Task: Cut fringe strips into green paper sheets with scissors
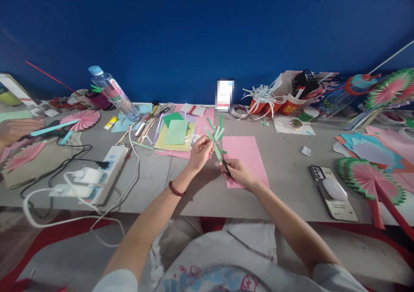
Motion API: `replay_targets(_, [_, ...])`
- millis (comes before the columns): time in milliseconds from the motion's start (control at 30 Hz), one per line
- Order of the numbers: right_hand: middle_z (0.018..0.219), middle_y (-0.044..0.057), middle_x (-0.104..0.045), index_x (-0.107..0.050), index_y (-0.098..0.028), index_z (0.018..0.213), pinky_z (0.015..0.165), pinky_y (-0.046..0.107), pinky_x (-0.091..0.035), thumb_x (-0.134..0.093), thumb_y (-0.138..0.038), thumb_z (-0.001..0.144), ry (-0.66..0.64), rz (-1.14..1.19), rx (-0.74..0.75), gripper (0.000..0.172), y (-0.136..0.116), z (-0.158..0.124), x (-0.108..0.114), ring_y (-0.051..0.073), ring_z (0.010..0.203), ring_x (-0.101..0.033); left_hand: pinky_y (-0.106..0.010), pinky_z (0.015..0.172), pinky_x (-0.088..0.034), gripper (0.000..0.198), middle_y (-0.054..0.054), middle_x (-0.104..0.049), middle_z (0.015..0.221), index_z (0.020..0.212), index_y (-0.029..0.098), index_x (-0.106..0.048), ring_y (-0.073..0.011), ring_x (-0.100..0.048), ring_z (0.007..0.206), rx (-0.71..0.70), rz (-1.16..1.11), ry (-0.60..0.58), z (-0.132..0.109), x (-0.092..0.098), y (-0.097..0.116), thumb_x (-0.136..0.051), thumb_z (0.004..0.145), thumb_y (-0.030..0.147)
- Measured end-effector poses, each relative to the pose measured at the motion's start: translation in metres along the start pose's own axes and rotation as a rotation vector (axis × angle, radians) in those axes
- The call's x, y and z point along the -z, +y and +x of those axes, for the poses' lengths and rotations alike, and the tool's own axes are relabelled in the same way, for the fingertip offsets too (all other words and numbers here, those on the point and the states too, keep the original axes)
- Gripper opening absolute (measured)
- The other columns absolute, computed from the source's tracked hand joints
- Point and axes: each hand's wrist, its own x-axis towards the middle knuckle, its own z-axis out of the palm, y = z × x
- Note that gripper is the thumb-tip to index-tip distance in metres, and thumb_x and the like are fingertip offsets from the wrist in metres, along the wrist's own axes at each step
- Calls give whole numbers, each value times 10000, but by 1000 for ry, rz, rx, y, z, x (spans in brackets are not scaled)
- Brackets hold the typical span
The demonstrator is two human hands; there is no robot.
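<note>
The left hand [201, 150] pinches a pale green paper strip [217, 150] near its upper end; the right hand [238, 172] has its fingers closed round a dark tool [227, 170], too small to identify, at the lower end. The strip slants above the worktop [287, 188], beside a pink sheet [255, 154].

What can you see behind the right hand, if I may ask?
Behind the right hand lies a pink sheet on the grey table. The part of the sheet covered by the hand cannot be seen.
</note>
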Motion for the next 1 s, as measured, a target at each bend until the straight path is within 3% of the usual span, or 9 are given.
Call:
replay_targets(467, [505, -28, -531, -499, -178, 677, 324, 187, -217, -535, -663, 785, 13, 64, -49, 499, 2, 3, 3, 52, 339, -378, -211, 551, -451, 280, 42, -516, 547, 632, 180, -475, -82, -534, 503, 10, -42, 40, 4, 1, -7, -576, 820, 361])
replay_targets(667, [584, -9, -538, -538, -173, 790, 361, 198, -253, -432, -685, 836, -107, 221, 2, 524, -3, 1, 8, 67, 408, -407, -190, 512, -429, 233, 59, -483, 578, 651, 173, -518, -57, -528, 476, 130, -144, 130, 6, 1, -8, -643, 760, 337])
replay_targets(867, [574, -10, -517, -525, -180, 780, 394, 213, -257, -469, -722, 783, -63, 417, -22, 545, -6, 3, 10, 71, 423, -380, -200, 347, -329, 241, 70, -518, 522, 720, 194, -481, -59, -418, 329, 287, -305, 39, 6, 2, 0, -650, 733, 364])
replay_targets(1000, [564, -14, -508, -517, -189, 765, 374, 215, -216, -487, -697, 787, -36, 459, -24, 509, -10, 3, 11, 73, 406, -367, -201, 314, -262, 258, 33, -625, 688, 679, 201, -384, -33, -374, 312, 334, -427, -7, 6, 3, 3, -610, 707, 322])
